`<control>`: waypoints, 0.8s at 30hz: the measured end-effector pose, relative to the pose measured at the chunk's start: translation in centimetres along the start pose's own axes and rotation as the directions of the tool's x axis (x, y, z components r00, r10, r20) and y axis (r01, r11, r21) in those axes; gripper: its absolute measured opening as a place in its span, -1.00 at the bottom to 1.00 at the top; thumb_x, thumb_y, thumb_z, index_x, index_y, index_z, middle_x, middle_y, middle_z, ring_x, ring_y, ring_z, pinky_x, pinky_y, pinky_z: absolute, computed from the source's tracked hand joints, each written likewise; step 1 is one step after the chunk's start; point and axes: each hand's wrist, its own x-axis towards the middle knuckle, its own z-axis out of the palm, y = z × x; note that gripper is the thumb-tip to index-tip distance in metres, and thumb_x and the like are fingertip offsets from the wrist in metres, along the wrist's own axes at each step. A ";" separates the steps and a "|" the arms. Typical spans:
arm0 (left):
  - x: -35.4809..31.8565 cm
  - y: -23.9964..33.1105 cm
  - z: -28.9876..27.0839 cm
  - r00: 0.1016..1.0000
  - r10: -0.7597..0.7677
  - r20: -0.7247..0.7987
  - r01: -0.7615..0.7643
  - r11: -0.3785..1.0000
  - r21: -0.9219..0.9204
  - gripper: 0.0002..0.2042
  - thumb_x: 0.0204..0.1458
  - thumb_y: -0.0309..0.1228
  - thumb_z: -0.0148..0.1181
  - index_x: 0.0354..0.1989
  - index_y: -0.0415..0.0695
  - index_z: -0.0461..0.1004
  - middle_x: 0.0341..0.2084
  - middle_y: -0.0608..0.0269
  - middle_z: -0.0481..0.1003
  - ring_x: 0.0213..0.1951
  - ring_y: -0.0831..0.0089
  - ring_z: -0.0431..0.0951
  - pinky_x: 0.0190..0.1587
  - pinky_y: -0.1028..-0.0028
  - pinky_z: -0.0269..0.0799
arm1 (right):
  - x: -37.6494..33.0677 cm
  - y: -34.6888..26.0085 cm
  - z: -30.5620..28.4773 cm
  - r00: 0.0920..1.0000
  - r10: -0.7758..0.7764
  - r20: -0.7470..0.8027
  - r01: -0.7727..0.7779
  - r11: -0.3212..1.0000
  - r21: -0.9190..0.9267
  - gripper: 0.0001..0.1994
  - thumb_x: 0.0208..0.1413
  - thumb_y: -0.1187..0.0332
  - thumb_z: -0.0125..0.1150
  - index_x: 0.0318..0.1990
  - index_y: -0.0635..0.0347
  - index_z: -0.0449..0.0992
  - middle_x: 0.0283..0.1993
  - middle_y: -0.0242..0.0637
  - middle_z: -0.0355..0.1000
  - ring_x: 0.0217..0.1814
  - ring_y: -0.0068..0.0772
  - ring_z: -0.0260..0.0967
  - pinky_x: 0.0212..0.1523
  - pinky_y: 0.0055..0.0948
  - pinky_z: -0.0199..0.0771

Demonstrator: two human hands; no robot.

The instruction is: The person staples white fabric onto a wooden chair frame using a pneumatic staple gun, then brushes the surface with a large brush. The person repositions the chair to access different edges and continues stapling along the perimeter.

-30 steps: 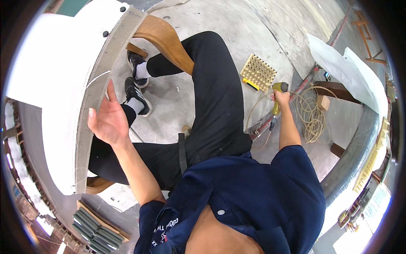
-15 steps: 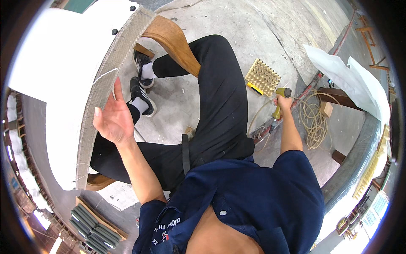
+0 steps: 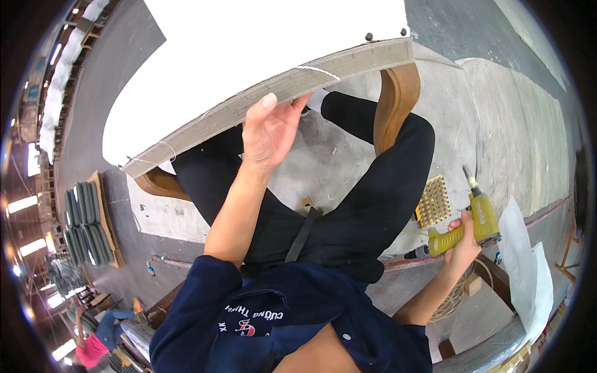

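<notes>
At far centre, the left hand (image 3: 268, 133) presses open fingers (image 3: 268, 102) against the webbing-edged rim of a white upholstered panel (image 3: 249, 62). Well apart at near right, the right hand (image 3: 463, 239) grips a yellow-green pneumatic staple gun (image 3: 469, 224), beside a yellow perforated tray (image 3: 433, 202) on the floor.

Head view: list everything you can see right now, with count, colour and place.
upholstered panel: one, white with a grey webbing edge, top centre
curved wooden leg: one, brown, under the panel's right end
staple gun: one, yellow-green, right
tray of fasteners: one, yellow, on the floor beside the knee
grey rolls: several, stacked far left
white sheet: one, lower right
left hand: fingers on the panel's edge
right hand: gripping the staple gun
</notes>
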 end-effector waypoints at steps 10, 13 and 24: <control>0.1 -1.2 1.0 0.992 0.027 -0.123 -0.041 0.993 -0.110 -0.61 0.08 -0.46 0.17 0.11 -0.14 0.37 0.06 0.23 0.43 0.17 0.37 0.39 0.33 0.21 0.20 | -7.1 -12.5 14.4 0.742 -0.347 0.574 0.454 0.890 -0.049 -0.52 0.06 0.59 0.29 0.17 0.33 0.37 -0.24 -0.22 0.54 -0.32 -0.56 0.51 -0.46 -0.58 0.50; 0.3 -2.2 2.4 0.974 0.098 -0.202 -0.122 0.987 -0.108 -0.59 0.04 -0.62 0.23 0.10 -0.12 0.39 0.02 0.30 0.43 0.10 0.48 0.41 0.25 0.34 0.27 | -8.1 -12.4 16.5 0.660 -0.458 0.595 0.517 0.852 0.083 -0.50 0.02 0.65 0.28 0.18 0.34 0.37 -0.01 -0.17 0.48 -0.26 -0.51 0.53 -0.42 -0.60 0.57; 2.1 -4.5 7.0 0.878 0.290 -0.382 -0.272 0.957 0.101 -0.64 0.03 -0.64 0.29 0.02 -0.17 0.41 -0.07 0.31 0.47 -0.03 0.58 0.46 0.14 0.48 0.32 | -9.5 -12.9 16.3 0.699 -0.444 0.562 0.567 0.822 -0.056 -0.53 0.08 0.61 0.25 0.18 0.29 0.37 -0.13 -0.18 0.52 -0.44 -0.57 0.49 -0.46 -0.60 0.52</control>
